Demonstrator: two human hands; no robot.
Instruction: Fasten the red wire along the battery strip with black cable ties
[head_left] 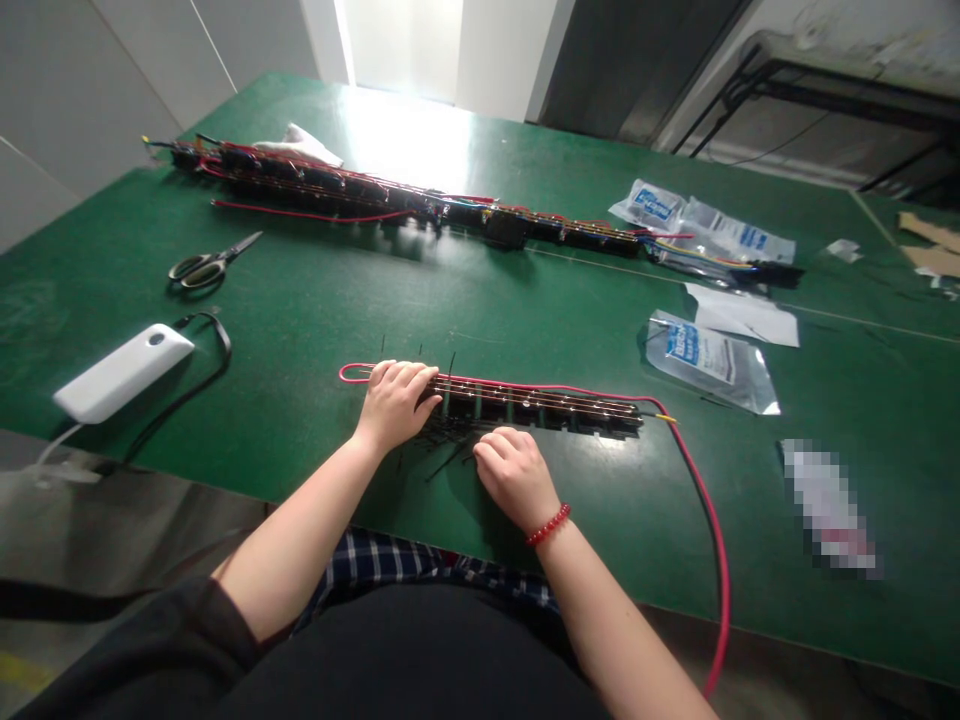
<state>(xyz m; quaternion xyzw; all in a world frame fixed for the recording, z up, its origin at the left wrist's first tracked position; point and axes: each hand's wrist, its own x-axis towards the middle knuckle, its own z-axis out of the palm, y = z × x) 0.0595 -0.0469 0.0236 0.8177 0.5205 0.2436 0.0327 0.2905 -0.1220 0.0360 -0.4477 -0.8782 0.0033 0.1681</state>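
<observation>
A black strip-shaped assembly point(551, 407) with thin copper-coloured rods lies across the table in front of me. My left hand point(391, 408) is wrapped over its left end, fingers closed on it. Along its far edge runs a thick red cable point(712, 520), looped at the left and hanging off the table at the right. Thin black cable ties point(448, 452) lie in a loose pile at the near side, and a few stick up past the far edge. At that pile my right hand point(517, 478) has its fingers curled together; what they pinch, if anything, is hidden.
A longer wired black assembly point(360, 195) stretches across the back of the green table. Scissors point(210, 268) and a white power bank-like device point(124, 375) with cords are at the left. Plastic bags point(709, 365), white paper point(750, 315) and a blurred-out packet point(829, 505) are at the right.
</observation>
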